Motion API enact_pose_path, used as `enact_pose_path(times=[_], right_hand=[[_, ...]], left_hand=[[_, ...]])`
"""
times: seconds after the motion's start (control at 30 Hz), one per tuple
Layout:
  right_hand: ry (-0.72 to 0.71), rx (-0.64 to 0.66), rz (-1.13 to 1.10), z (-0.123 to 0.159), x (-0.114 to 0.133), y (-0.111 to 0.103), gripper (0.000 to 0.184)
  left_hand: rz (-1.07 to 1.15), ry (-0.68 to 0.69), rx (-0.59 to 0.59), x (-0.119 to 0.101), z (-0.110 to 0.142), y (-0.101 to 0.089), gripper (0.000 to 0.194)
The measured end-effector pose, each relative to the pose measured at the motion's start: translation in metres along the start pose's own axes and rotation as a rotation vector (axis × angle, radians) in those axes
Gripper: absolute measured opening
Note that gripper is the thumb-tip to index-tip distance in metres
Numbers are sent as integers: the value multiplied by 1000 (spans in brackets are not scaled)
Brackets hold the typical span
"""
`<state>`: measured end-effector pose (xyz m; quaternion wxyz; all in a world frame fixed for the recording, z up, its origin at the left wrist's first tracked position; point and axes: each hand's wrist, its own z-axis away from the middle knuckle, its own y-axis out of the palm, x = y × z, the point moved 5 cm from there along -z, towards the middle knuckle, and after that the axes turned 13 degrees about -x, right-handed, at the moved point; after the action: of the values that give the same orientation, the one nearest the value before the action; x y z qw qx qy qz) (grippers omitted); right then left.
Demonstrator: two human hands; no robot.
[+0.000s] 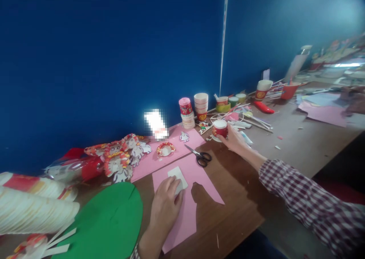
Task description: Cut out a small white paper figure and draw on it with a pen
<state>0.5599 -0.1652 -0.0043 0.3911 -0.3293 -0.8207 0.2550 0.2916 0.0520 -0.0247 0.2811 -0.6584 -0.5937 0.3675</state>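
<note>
Scissors (198, 154) lie between the left hand (167, 200), curled over a white card (178, 172), its grip unclear, and the right hand (233, 140), clasped round a red cup (218, 130).

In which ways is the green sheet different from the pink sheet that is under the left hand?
The green sheet has a rounded visible edge; the pink sheet has mostly straight edges and a curved notch. The pink sheet carries a white card with the left hand on it, while white strips reach over the green sheet's left side. Both lie on the brown table.
</note>
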Motion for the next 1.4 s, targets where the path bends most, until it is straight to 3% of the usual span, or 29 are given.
enact_pose_path(times=[0.2,0.43,0.5,0.6,0.7,0.87,1.0,1.13,1.2,1.4], right_hand=[[-8,3,-49,5,1,-4,71],[-65,60,-38,19,9,-12,73],[-126,60,-22,21,5,-16,68],[-164,27,85,14,-10,-26,45],[-94,39,211,-5,-33,-34,27],[50,125,228,-32,-65,-29,25],[108,95,101,-35,-70,-30,17],[190,-54,-112,-39,-68,-39,5],[262,-110,-251,-42,-68,-39,9],[375,-76,-679,-43,-54,-25,8]], left_hand=[[-8,-2,4,0,1,1,26],[-4,2,-6,1,2,2,26],[-7,-2,-8,1,2,2,26],[-1,-1,-10,1,2,2,26],[5,3,-10,1,1,1,25],[-4,12,-18,1,1,1,26],[1,12,-21,1,1,1,25],[2,1,-33,1,1,0,25],[4,4,-32,0,1,-1,25],[9,14,-35,0,1,-1,24]])
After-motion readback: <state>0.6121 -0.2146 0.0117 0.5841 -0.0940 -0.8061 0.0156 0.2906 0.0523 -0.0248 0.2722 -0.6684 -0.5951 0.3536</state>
